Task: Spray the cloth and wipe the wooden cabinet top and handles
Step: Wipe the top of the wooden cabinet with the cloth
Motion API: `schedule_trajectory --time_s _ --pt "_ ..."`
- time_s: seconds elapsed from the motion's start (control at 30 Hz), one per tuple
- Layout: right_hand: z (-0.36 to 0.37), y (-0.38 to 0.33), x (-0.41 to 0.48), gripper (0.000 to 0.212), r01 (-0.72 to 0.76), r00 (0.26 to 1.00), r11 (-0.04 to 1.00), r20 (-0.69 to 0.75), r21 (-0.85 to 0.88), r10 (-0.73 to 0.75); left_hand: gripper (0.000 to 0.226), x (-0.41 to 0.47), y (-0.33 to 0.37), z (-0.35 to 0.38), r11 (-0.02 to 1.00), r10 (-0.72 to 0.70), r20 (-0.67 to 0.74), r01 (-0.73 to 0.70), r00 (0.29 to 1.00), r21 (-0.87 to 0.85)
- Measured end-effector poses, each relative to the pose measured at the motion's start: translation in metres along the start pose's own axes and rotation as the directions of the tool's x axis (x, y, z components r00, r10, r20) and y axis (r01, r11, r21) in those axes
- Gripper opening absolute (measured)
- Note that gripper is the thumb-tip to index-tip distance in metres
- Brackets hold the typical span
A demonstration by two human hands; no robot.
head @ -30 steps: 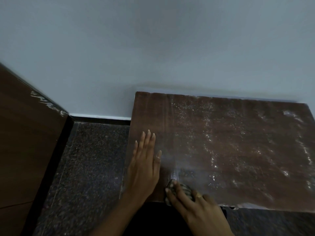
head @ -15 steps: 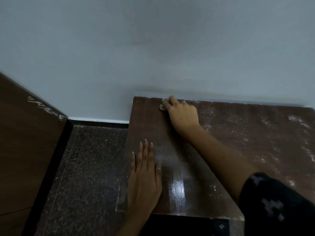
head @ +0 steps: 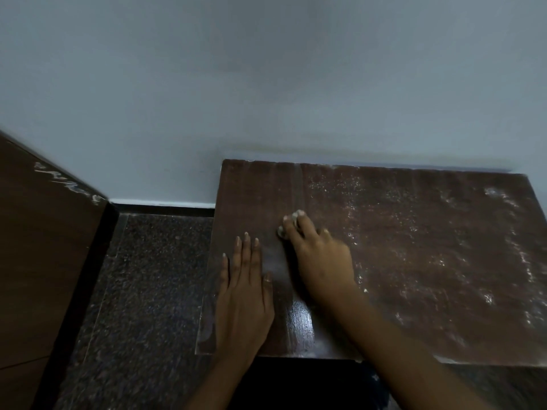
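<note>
The wooden cabinet top (head: 429,247) stands against the grey wall (head: 266,84), its right part dotted with pale specks. On the top's left-centre the right hand (head: 321,258) presses a small bunched cloth (head: 297,216) to the wood, its grip curled round it so that only pale bits show past the fingertips (head: 305,229). The left hand (head: 242,294) lies flat near the top's front left corner, grip straight and together, holding nothing. Dark speckled floor (head: 142,291) lies left of the top.
</note>
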State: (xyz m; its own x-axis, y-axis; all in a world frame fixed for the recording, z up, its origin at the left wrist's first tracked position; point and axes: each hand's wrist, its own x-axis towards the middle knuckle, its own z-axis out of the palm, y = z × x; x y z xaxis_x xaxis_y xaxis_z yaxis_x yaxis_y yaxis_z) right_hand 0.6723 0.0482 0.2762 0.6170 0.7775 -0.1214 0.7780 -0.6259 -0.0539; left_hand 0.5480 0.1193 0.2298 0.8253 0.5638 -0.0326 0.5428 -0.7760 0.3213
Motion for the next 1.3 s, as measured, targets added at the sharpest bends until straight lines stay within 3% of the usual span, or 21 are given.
schedule_trajectory --time_s 0.13,0.27,0.4,0.53,0.67,0.8,0.87,1.07,1.3 --pt "0.001 -0.013 -0.062 0.062 0.052 0.997 0.997 -0.05 -0.065 -0.055 0.057 0.0 0.001 0.0 1.0 0.015 -0.019 -0.016 1.0 -0.014" --pt "0.006 -0.019 -0.111 0.042 0.128 0.981 0.991 -0.143 -0.034 -0.131 0.056 -0.002 0.001 -0.002 0.995 0.035 -0.053 -0.039 0.998 -0.089" --pt "0.013 -0.012 -0.147 0.056 0.156 0.965 0.987 -0.207 -0.036 -0.16 0.055 -0.005 0.003 -0.002 0.99 0.123 -0.042 -0.125 0.992 -0.066" --pt "0.013 0.005 -0.156 0.054 0.19 0.956 0.981 -0.22 -0.048 -0.196 0.056 -0.005 0.003 -0.001 0.991 0.135 -0.006 -0.135 0.991 -0.022" --pt "0.008 0.012 -0.126 0.034 0.205 0.954 0.977 -0.214 -0.053 -0.211 0.058 -0.002 0.003 -0.001 0.994 0.107 0.004 -0.107 0.994 -0.004" --pt "-0.001 0.013 -0.071 0.052 0.049 0.998 0.998 -0.027 -0.042 -0.05 0.059 -0.001 0.003 -0.001 0.994 0.102 0.002 -0.102 0.995 -0.039" --pt "-0.005 0.014 -0.039 0.049 -0.004 1.0 0.999 0.003 -0.048 0.004 0.059 0.0 0.003 -0.001 0.995 0.099 0.008 -0.099 0.995 -0.034" --pt "-0.01 0.031 0.053 0.046 -0.01 0.996 1.0 -0.09 -0.017 0.009 0.057 0.0 0.002 0.002 0.994 0.096 0.01 -0.095 0.995 -0.055" --pt "-0.024 0.054 0.11 0.038 -0.059 0.996 0.995 -0.078 -0.075 0.053 0.057 0.001 0.002 0.003 0.996 0.084 0.024 -0.083 0.996 -0.033"
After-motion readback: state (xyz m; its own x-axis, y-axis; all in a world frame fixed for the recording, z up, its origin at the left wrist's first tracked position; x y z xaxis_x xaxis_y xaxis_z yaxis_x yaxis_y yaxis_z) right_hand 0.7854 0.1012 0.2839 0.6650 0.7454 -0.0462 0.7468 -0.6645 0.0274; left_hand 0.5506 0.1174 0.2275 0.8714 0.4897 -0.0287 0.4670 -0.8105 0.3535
